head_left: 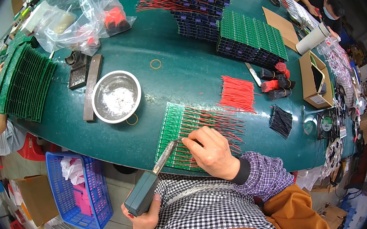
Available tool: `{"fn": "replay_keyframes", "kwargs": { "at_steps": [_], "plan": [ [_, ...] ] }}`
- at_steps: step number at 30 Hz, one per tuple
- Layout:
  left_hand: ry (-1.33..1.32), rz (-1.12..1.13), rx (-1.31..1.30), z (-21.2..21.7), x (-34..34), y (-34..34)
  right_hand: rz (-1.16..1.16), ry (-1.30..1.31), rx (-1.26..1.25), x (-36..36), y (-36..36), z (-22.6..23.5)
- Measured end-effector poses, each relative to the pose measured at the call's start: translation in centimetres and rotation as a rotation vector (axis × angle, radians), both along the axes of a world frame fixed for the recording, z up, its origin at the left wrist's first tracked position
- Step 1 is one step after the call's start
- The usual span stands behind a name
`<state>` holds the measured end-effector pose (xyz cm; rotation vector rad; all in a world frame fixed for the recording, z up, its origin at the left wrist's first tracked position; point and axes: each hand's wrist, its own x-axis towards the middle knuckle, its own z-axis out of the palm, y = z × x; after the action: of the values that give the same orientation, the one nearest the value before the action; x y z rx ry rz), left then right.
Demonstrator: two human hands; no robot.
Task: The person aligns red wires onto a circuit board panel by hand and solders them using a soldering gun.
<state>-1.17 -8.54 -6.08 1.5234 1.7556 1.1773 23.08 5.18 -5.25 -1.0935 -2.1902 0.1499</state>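
Note:
A green circuit board panel (167, 130) lies at the near edge of the table, with rows of red and black wires (214, 122) running off it to the right. My left hand (145, 218) is closed round the dark grey-green handle of a soldering iron (144, 191). The iron's metal tip reaches over the panel, close to the fingertips of my right hand (212, 152). Thumb and forefinger of that hand are pinched together at the wire ends; whatever sits between them is too small to make out. Beyond the panel are loose red wires (237, 94) and, farther right, black wires (280, 120).
A metal bowl (116, 97) stands left of the panel, beside a flat metal bar (93, 88). Stacked boards rise at the left (26, 82) and the back (251, 34). A blue crate (80, 189) is on the floor. Other people sit at the left and far right.

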Motion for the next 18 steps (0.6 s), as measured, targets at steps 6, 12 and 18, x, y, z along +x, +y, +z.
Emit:
{"fn": "replay_keyframes", "kwargs": {
  "at_steps": [6, 12, 18],
  "plan": [
    [0.148, -0.003, 0.045, -0.3, -0.1, -0.5, 0.0, 0.006, 0.007, 0.0, 0.0, -0.1],
    [0.083, 0.009, 0.003, 0.3, -0.3, -0.4, -0.001, 0.006, 0.007, 0.0, -0.1, -0.2],
    [-0.038, 0.086, -0.052, 0.8, -0.8, 0.0, -0.004, 0.005, 0.003, -0.2, -0.6, -0.1]
  ]
}}
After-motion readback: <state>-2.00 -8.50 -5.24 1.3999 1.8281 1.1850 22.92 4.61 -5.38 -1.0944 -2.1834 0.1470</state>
